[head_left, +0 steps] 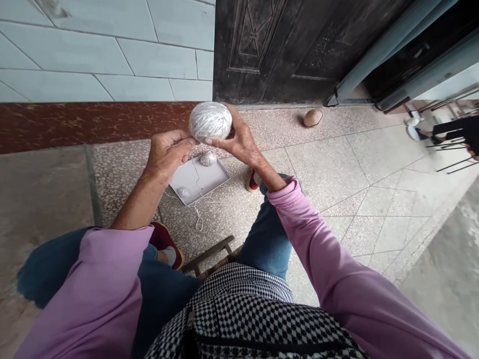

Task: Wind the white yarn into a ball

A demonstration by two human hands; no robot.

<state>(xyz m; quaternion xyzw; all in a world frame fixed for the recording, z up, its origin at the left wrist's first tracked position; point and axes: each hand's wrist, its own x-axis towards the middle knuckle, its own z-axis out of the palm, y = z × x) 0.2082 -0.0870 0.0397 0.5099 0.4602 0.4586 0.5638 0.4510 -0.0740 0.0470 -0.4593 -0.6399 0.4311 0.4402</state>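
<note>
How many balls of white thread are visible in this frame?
3. One large ball is held in the right hand with the left hand beside it; two small balls lie on the white tray on the floor.

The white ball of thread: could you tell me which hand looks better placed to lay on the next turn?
Probably the left hand: it pinches the loose strand beside the ball of thread, while the right hand is occupied gripping the ball.

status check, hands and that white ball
Right hand grips white thread ball. Left hand pinches strand beside it. Two small balls on flat tray on floor below. Nothing in the way.
</note>
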